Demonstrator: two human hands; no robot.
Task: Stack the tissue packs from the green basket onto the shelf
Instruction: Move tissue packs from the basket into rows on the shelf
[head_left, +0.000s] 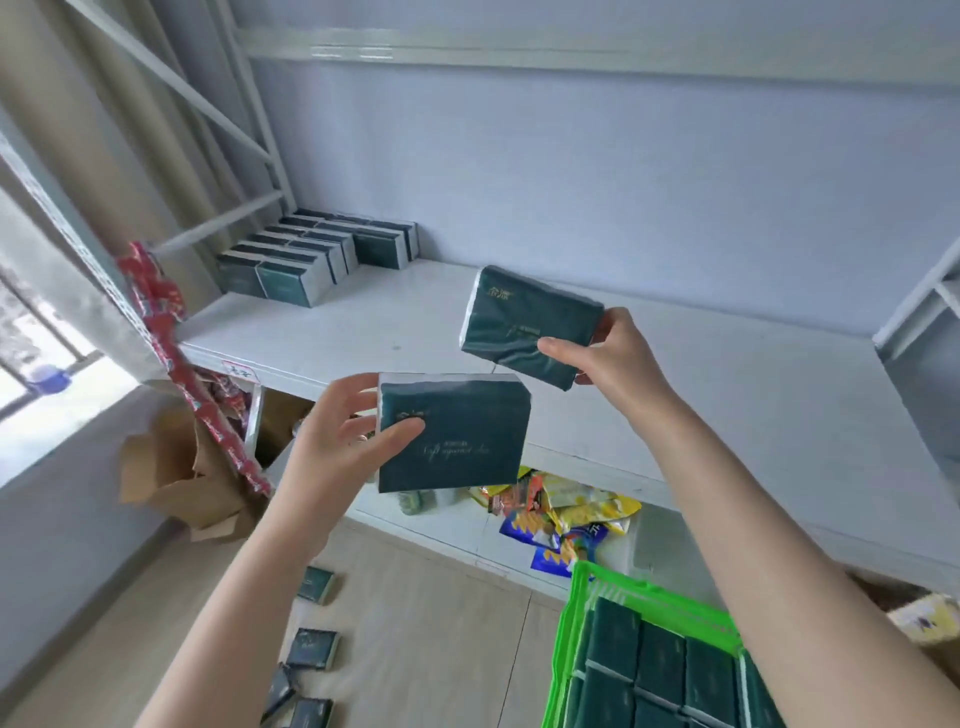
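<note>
A: What are we holding?
B: Two packs. Our left hand (337, 441) curls round the left pack (457, 441), thumb on its face. Our right hand (613, 353) pinches the right pack (524, 322) by its end, higher up, over the shelf (363, 327).
A: And the others?
B: A row (317, 254) stands in the shelf's far left corner. More fill the basket (613, 587) at lower right, and loose packs (311, 649) lie on the floor (441, 623) at left.
A: What is around us?
B: A red strip (156, 306) hangs down the left post, with a torn box (171, 478) beneath it. Snack bags (566, 514) lie on the lower board, just behind the basket. Our left pack covers part of the shelf's front edge.
A: The room?
B: White board, pale wall (571, 156) behind it, a bright window (52, 358) at left, light wood-look floor.
</note>
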